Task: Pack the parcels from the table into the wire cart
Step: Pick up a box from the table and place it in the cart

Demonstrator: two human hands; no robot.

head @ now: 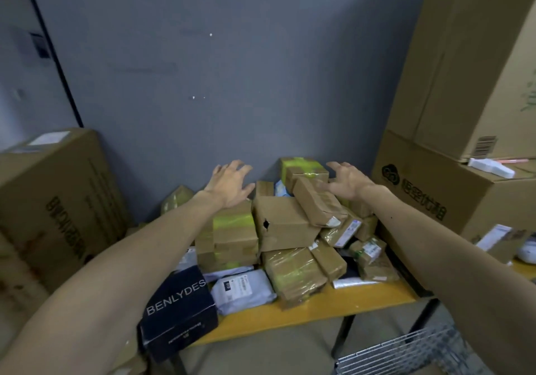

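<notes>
A heap of several brown taped parcels (pixel 285 224) lies on a yellow table (pixel 319 305), against a grey wall. A dark blue box marked BENLYDES (pixel 178 308) overhangs the table's front left edge, with a white mailer bag (pixel 243 289) beside it. Both my arms reach over the heap. My left hand (pixel 230 183) hovers with spread fingers above a parcel with yellow-green tape (pixel 232 229). My right hand (pixel 348 180) hovers, fingers spread and slightly bent, over a tilted long parcel (pixel 317 203). Neither hand holds anything. A corner of the wire cart (pixel 406 351) shows at the bottom right.
A large cardboard box (pixel 52 206) stands left of the table. Stacked big cartons (pixel 452 90) rise on the right, the lower carton (pixel 429 197) touching the heap. More small packages (pixel 504 241) lie at the far right.
</notes>
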